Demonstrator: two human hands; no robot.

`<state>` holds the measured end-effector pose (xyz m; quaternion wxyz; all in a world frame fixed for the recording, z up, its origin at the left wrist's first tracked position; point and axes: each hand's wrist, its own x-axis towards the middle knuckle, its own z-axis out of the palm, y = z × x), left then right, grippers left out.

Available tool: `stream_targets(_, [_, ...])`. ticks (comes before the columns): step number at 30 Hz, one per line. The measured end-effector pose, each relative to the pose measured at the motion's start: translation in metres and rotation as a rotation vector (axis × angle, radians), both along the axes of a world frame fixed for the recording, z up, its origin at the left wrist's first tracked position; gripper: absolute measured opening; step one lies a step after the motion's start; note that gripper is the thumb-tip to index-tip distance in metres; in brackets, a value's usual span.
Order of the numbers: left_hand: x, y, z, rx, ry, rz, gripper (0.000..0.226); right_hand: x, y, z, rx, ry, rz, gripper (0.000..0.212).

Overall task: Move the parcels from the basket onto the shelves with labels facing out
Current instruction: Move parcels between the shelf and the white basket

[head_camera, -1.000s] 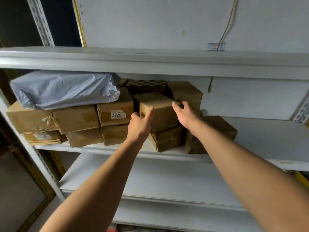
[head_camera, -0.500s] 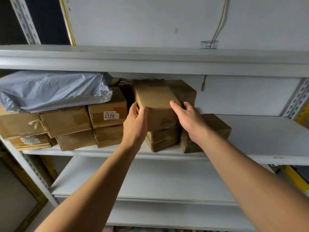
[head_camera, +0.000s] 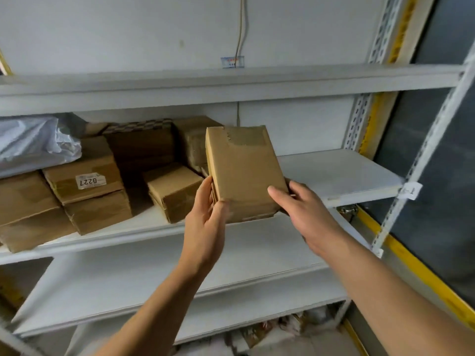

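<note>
I hold a brown cardboard parcel (head_camera: 243, 170) in front of the middle shelf (head_camera: 341, 176), tilted up on end; its facing side shows tape and no label. My left hand (head_camera: 205, 214) grips its lower left edge with the thumb on the front. My right hand (head_camera: 303, 209) grips its lower right corner. Several other brown parcels are stacked on the shelf to the left, one with a white label reading 0227 upside down (head_camera: 90, 180). A smaller parcel (head_camera: 174, 191) lies just left of the held one. No basket is in view.
A grey plastic bag parcel (head_camera: 33, 142) lies on the stack at far left. The right half of the middle shelf is bare. The lower shelf (head_camera: 154, 276) is bare too. A perforated upright (head_camera: 421, 155) stands at right. Clutter lies on the floor below.
The parcel has come off the stack and moved right and toward me, now held upright in both hands. The view has swung to the right.
</note>
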<state>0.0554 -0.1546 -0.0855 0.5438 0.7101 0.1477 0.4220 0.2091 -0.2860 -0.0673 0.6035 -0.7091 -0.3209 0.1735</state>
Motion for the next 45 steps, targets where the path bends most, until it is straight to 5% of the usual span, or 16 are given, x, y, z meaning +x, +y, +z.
stream_targets(2, [0.016, -0.023, -0.003, 0.025, -0.006, -0.084, 0.055, 0.008, -0.035, -0.007, 0.025, 0.013, -0.043, 0.009])
stream_targets(10, [0.098, -0.149, -0.061, -0.016, 0.201, -0.463, 0.053, 0.037, -0.210, -0.081, 0.023, 0.165, -0.368, 0.037])
stream_targets(20, [0.183, -0.284, -0.222, 0.021, 0.746, -0.982, 0.072, -0.004, -0.386, -0.243, -0.068, 0.471, -0.852, 0.026])
stream_targets(27, [0.187, -0.367, -0.341, 0.091, 1.077, -1.356, 0.071, -0.079, -0.437, -0.354, -0.051, 0.766, -1.232, 0.057])
stream_targets(34, [0.167, -0.435, -0.450, 0.153, 1.316, -1.403, 0.071, -0.117, -0.480, -0.457, -0.078, 0.942, -1.392, 0.061])
stream_targets(45, [0.164, -0.518, -0.594, 0.076, 1.426, -1.238, 0.065, -0.108, -0.543, -0.602, -0.096, 1.091, -1.450, 0.069])
